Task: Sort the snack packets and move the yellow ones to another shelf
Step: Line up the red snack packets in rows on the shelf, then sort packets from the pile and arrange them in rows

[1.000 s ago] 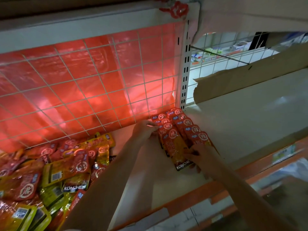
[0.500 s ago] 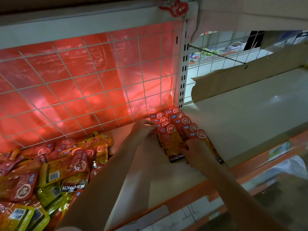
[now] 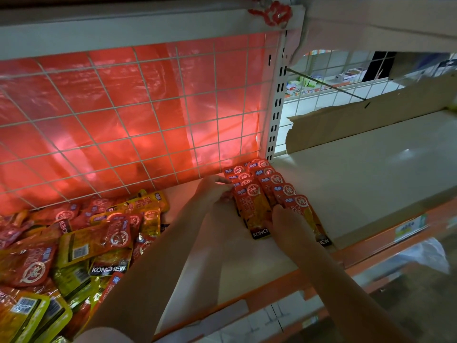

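Snack packets (image 3: 74, 246) lie heaped, too many to count, at the shelf's (image 3: 358, 184) left; two overlapping rows (image 3: 269, 194) stand by the back post. Left hand (image 3: 212, 191) pinches the rows' left edge; right hand (image 3: 284, 219) now presses flat on the front packets, having slid further over them.

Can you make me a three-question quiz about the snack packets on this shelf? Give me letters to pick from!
1. Where is the loose pile of red and yellow foil snack packets?
A. left end of the shelf
B. floor
C. top shelf

2. What colour is the plastic sheet behind the white wire grid?
A. blue
B. red
C. green

3. How do the red packets by the white slotted post lie?
A. scattered
B. standing upright
C. overlapping rows

Answers: 1 A, the heap fills the left end. 2 B, it glows red. 3 C, the left hand and right hand are on neat overlapping rows.
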### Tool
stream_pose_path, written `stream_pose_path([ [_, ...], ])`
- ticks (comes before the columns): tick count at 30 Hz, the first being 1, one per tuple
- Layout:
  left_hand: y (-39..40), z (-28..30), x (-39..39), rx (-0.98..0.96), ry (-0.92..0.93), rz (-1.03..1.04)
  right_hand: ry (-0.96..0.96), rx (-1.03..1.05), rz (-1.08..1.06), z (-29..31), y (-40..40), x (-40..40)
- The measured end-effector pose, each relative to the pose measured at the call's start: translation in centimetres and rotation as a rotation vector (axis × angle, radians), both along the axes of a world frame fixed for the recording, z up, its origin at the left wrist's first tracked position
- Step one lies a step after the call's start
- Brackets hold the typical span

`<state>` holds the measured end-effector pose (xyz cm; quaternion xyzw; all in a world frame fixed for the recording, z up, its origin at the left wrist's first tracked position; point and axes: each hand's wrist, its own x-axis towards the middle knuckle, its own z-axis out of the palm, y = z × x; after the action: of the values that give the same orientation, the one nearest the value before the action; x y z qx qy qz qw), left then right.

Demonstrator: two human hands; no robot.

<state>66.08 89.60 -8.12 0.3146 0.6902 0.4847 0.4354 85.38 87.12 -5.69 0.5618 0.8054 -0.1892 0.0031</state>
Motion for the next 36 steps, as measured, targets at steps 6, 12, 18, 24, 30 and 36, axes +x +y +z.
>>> stream_pose_path([
  [6, -0.1, 0.1, 0.1, 0.005, -0.013, -0.01, -0.079, 0.102, 0.035, -0.1, -0.4, -0.3],
  [12, -0.1, 0.1, 0.3, 0.008, -0.03, 0.001, -0.105, 0.102, 0.02, 0.1, -0.4, -0.5],
  [18, -0.3, 0.3, 0.4, 0.0, 0.027, -0.005, -0.112, 0.112, 0.028, 0.3, -0.7, -0.4],
  [24, -1.1, 1.2, 0.3, -0.029, 0.396, -0.002, -0.072, 0.177, 0.114, 2.7, -0.7, -0.8],
  [30, -6.2, 4.0, -2.1, -0.217, 1.289, -0.147, -0.004, 0.31, 0.393, 4.4, 0.6, -4.6],
  [36, -14.3, 6.0, -5.9, -0.502, 1.476, -0.004, -0.003, 0.392, 0.724, 4.8, -0.8, -10.9],
])
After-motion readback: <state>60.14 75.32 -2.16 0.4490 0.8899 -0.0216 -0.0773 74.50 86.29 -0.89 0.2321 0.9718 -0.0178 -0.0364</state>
